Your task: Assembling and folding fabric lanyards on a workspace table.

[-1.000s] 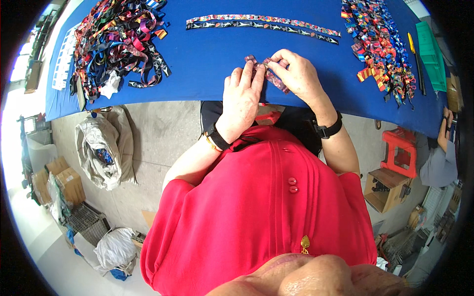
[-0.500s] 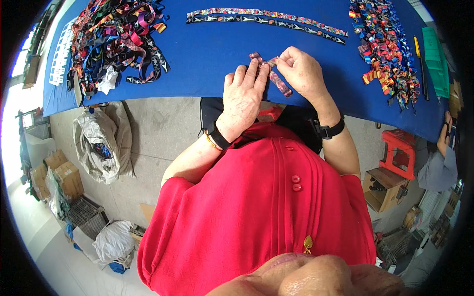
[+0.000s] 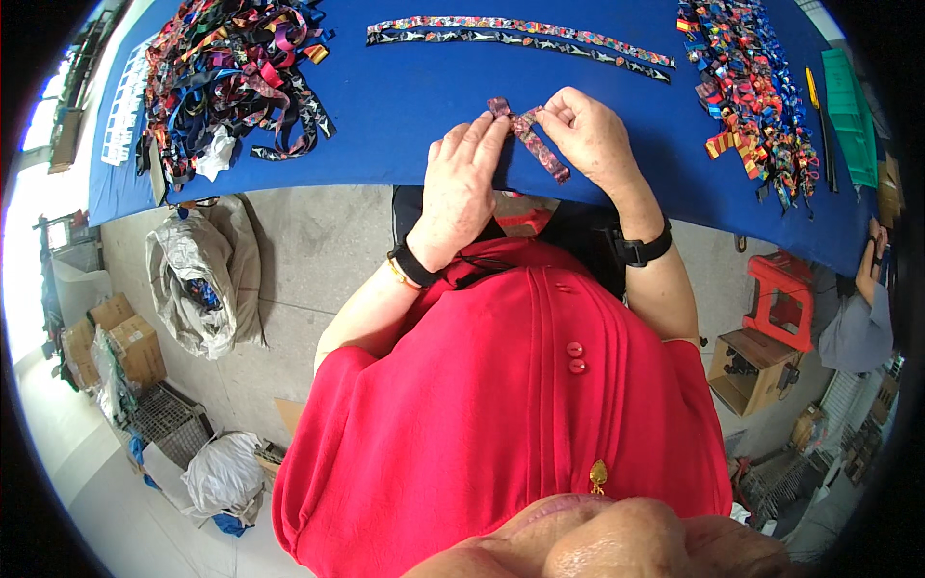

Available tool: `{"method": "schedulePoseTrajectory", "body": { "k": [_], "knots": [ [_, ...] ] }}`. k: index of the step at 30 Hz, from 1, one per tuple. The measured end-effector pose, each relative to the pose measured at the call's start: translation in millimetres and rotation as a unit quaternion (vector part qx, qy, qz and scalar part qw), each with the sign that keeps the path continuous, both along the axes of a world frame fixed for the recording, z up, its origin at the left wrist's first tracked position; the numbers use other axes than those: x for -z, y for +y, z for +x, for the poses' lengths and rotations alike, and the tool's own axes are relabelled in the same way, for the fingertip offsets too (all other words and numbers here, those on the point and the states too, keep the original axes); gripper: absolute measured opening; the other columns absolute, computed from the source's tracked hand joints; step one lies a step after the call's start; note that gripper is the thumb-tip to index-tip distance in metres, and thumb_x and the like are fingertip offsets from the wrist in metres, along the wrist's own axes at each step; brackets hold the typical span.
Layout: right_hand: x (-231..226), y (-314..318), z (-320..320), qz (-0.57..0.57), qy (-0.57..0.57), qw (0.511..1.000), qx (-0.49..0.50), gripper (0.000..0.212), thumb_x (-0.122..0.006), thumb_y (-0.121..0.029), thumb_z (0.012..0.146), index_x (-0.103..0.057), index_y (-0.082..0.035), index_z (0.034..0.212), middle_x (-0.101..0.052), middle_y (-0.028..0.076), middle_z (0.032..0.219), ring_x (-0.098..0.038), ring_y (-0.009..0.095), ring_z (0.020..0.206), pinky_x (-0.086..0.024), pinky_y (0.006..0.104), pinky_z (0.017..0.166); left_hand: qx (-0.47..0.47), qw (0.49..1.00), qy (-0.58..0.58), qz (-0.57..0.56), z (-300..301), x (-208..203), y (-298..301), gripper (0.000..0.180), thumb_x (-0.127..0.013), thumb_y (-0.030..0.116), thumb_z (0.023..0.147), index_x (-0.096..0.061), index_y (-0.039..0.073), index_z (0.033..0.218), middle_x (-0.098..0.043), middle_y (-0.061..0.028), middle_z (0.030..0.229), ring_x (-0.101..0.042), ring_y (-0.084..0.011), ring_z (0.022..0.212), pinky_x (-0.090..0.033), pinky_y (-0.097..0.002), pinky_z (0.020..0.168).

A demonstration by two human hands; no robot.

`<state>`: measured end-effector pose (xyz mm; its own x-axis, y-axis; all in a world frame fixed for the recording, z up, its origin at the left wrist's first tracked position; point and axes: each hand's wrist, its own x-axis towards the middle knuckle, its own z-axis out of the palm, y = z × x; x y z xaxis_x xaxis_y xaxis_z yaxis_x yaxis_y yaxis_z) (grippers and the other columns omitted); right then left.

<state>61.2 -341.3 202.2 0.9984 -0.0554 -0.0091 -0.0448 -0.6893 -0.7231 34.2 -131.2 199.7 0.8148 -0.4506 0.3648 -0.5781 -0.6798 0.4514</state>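
Observation:
A maroon-and-pink patterned ribbon (image 3: 544, 159) lies crossed over itself on the blue-covered table, near its front edge. One tail slants down toward the edge, and a short bit sticks up at the upper left. My right hand (image 3: 592, 140) pinches an end of the ribbon on the right between thumb and forefinger. Stretched out nearly flat, my left hand (image 3: 459, 183) lies on the left side of the crossing, its fingertips at the ribbon. Whatever is under those fingers is hidden.
Two long printed straps, one multicoloured (image 3: 520, 26) and one black (image 3: 530, 41), lie across the back. Left is a tangled strap heap (image 3: 231, 87); right, a pile of colourful straps (image 3: 752, 106), a yellow-and-black tool (image 3: 819, 111) and a green tray (image 3: 850, 120). Someone's arm (image 3: 867, 275) rests at the right edge.
My left hand has slid slightly left and back off the crossing, so more of the ribbon shows. My right hand keeps its pinch, nearly unmoved.

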Motion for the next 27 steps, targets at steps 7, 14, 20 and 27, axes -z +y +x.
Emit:
{"method": "schedulePoseTrajectory", "body": {
  "k": [7,14,20,27],
  "knots": [
    [9.9,-7.6,0.4,0.052,-0.041,0.998,-0.018,0.022,-0.069,-0.029,0.094,-0.069,-0.007,0.097,-0.072,0.009,0.081,-0.070,0.023,0.072,-0.054,0.0358,0.066,-0.061,0.975,0.123,-0.174,5.4,3.1,29.2,0.037,-0.048,-0.009,0.093,-0.064,0.003,0.125,-0.067,-0.0152,0.121,-0.063,-0.0265,0.117,-0.048,-0.0360,0.101],
    [3.4,-10.9,1.9,0.124,0.015,0.992,-0.004,0.032,-0.072,-0.037,0.092,-0.068,-0.006,0.097,-0.071,0.009,0.079,-0.069,0.024,0.071,-0.054,0.0350,0.067,-0.100,0.906,0.320,-0.258,37.4,-11.4,42.4,0.024,-0.060,0.007,0.098,-0.065,-0.003,0.119,-0.070,-0.0054,0.104,-0.065,-0.0110,0.095,-0.052,-0.0262,0.084],
    [-18.7,10.5,1.5,-0.048,0.019,0.999,0.017,0.056,-0.079,-0.051,0.080,-0.060,-0.004,0.103,-0.071,0.013,0.082,-0.071,0.031,0.076,-0.056,0.0418,0.071,-0.049,0.918,0.350,-0.182,74.6,-15.2,22.7,0.023,-0.064,0.011,0.096,-0.066,-0.003,0.114,-0.069,-0.0050,0.088,-0.064,-0.0103,0.073,-0.054,-0.0263,0.068],
    [-18.5,24.0,-3.2,-0.099,-0.008,0.995,0.020,0.054,-0.077,-0.048,0.081,-0.055,-0.003,0.103,-0.071,0.021,0.090,-0.072,0.038,0.085,-0.056,0.0469,0.071,-0.011,0.937,0.342,-0.071,93.6,-16.3,5.6,0.021,-0.068,0.015,0.093,-0.068,0.004,0.110,-0.065,-0.0024,0.075,-0.059,-0.0081,0.060,-0.048,-0.0268,0.051]
  ]
}}
